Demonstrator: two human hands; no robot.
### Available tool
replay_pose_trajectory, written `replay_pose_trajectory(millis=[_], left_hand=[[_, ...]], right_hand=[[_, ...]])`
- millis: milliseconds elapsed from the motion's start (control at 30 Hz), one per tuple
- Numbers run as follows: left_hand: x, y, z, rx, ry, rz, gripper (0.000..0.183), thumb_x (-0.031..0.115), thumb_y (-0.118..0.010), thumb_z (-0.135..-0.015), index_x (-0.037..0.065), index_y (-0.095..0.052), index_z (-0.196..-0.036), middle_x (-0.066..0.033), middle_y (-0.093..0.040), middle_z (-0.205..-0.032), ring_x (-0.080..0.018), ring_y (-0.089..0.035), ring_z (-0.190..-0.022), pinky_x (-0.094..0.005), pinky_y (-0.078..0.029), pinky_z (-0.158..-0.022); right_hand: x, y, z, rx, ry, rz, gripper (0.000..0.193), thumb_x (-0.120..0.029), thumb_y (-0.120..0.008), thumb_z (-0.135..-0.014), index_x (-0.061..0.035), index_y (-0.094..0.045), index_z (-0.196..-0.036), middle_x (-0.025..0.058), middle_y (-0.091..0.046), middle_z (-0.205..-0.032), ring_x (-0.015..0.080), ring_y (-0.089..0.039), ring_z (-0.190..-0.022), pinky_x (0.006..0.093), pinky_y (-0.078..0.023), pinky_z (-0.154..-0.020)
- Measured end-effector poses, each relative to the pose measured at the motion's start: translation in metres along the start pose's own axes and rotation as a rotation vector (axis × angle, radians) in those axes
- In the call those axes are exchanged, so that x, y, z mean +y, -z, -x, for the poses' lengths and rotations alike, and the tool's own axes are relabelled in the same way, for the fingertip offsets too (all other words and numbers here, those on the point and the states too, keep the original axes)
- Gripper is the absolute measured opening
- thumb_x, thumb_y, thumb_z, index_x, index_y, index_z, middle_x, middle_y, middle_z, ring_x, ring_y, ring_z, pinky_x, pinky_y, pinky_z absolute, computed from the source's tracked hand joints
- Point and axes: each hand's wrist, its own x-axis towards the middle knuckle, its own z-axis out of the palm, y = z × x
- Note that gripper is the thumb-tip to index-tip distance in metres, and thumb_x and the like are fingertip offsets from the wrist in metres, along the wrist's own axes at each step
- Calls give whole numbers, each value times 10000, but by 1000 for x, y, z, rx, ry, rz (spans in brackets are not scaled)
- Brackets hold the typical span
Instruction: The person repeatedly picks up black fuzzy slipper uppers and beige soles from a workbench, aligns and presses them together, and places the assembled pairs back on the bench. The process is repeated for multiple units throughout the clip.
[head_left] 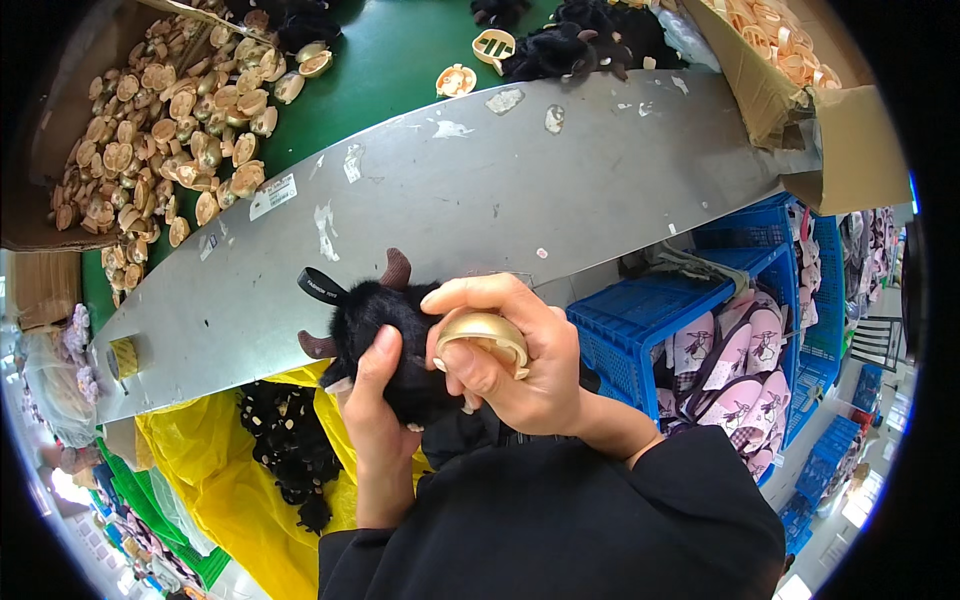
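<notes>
My left hand is wrapped round a small black plush animal with brown horns and a black ribbon loop at its top. In my right hand is a gold plastic half-shell, cupped between thumb and fingers, its hollow side turned toward me. The two hands are close together above the near edge of the metal table, and the shell is beside the plush. The plush's underside is hidden by my hands.
A cardboard box of gold shells spills at the far left of the grey metal tabletop. More black plush pieces lie at the back. Blue crates stand right; a yellow bag hangs below, and a tape roll sits left.
</notes>
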Motion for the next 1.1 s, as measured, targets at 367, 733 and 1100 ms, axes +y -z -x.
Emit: replay_pose_trajectory(millis=[367,733,1100], left_hand=[[-11,20,1,-175,-53,35,317,263,-521,-1070,15,-617,-1241,-104,-717,-1094,-195,-717,-953,-315,-574,-853],[-9,9,5,-6,-81,-30,467,179,-613,-1012,-55,-494,-1398,-175,-559,-1429,-202,-625,-1147,-337,-517,-984],[-12,6,5,24,-92,-49,419,180,-573,-1046,-55,-507,-1386,-170,-585,-1402,-192,-628,-1148,-329,-508,-994]], right_hand=[[6,5,-7,-21,88,-46,235,-234,-615,-1036,-21,-606,-1136,53,-655,-872,100,-650,-746,222,-524,-689],[16,2,-9,-15,331,216,382,-353,-586,-1043,21,-604,-1118,94,-681,-921,138,-671,-736,253,-531,-679],[21,6,-9,-3,377,283,361,-332,-577,-1047,21,-602,-1121,108,-687,-929,164,-671,-735,272,-534,-692]])
